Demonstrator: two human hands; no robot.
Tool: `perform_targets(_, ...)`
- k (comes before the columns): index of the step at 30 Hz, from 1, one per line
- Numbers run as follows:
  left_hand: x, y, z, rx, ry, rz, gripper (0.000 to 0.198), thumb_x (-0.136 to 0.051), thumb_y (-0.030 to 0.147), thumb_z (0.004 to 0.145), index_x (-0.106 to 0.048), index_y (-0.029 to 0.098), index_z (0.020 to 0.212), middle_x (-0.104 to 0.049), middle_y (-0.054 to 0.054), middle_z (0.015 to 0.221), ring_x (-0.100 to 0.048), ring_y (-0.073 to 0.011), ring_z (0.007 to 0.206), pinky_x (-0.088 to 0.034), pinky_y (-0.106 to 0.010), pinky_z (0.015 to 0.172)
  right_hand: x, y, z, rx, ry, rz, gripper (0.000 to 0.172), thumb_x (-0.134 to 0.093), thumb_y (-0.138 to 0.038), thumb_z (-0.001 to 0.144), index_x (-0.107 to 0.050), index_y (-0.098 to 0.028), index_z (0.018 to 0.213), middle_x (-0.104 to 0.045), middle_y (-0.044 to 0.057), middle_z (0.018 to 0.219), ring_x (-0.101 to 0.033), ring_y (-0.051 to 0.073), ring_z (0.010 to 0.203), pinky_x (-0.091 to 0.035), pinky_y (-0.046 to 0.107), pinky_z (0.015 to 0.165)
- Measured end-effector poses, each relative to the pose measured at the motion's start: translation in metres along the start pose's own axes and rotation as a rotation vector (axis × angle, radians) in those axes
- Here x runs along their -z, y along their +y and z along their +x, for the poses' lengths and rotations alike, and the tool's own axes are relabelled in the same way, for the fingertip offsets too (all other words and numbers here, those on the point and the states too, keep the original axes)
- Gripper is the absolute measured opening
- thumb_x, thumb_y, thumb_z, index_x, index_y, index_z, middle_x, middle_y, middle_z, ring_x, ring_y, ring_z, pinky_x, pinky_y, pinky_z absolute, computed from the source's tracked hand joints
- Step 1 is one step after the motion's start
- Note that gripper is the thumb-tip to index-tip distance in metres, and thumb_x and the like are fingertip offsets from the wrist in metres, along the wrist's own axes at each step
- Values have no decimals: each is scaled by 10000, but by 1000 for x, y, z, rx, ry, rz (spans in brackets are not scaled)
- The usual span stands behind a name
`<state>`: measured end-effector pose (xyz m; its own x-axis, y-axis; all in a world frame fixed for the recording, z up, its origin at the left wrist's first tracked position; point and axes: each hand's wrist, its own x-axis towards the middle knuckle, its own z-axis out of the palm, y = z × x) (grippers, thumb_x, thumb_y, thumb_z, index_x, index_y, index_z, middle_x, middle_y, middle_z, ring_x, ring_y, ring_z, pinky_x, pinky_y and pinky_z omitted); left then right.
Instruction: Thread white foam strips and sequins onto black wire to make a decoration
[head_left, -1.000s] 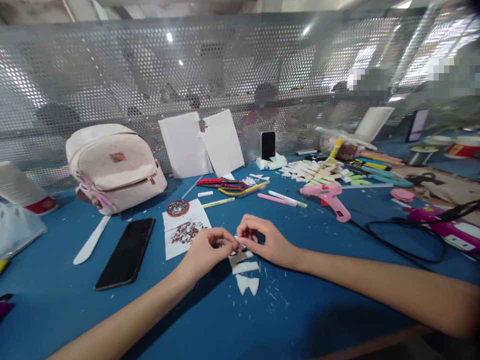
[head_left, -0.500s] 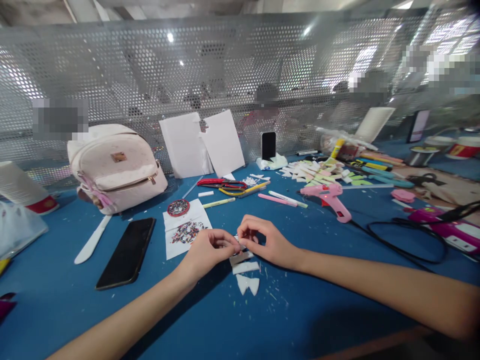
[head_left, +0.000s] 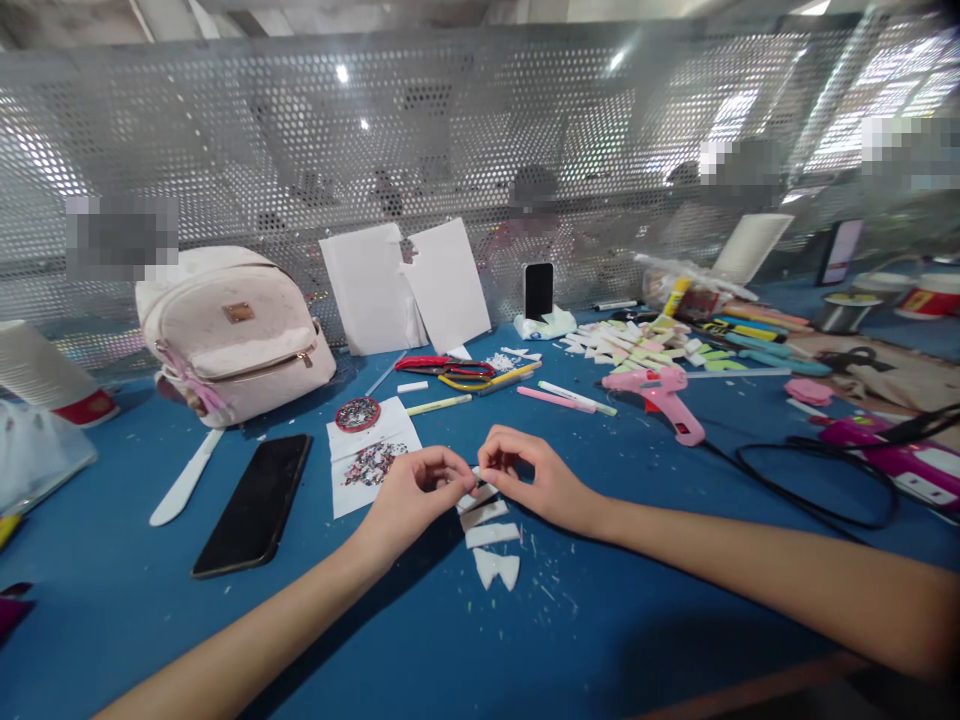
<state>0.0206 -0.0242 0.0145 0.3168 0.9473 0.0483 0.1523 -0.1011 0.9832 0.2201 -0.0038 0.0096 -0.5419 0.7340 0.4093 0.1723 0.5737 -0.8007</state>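
Observation:
My left hand [head_left: 420,492] and my right hand [head_left: 536,478] meet fingertip to fingertip over the middle of the blue table. Both are closed in a pinch on a small white piece [head_left: 477,474], mostly covered by the fingers. Just below them lie several flat white strips, one of them a straight white strip [head_left: 492,535] lying crosswise. Nearest to me is a white bow-shaped piece [head_left: 496,568] with a notch in its lower edge. Tiny white and greenish crumbs dot the tabletop beside these pieces.
Left of my hands are a paper with loose sequins [head_left: 375,466], a black phone [head_left: 255,505] and a white knife [head_left: 184,480]. A pale backpack [head_left: 236,335] stands behind. To the right are a pink glue gun [head_left: 660,395], its black cable, and a pile of foam strips [head_left: 634,342].
Both hands have shifted slightly upward, and their fingertips have moved a little. More of the white strips beneath them now shows.

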Motion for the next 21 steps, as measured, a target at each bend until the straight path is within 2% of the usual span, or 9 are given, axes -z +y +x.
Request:
perform_targets(13, 4, -7, 2, -28, -91, 64, 147, -647, 280, 858, -675, 150, 793, -703, -12, 717, -624, -132, 671, -435, -220, 645, -1, 2, 0, 18, -2, -5, 113, -596, -247, 928, -592, -171, 845, -532, 14, 852, -511, 125, 724, -421, 254, 643)
perform_targets(21, 4, -2, 0, -76, -15, 138, 131, -641, 266, 845, -678, 158, 781, -675, -3, 744, -562, -124, 671, -403, -221, 640, 0, 2, 0, 4, 7, 9, 114, -593, -243, 930, -589, -173, 840, -521, 9, 848, -502, 124, 720, -418, 256, 648)
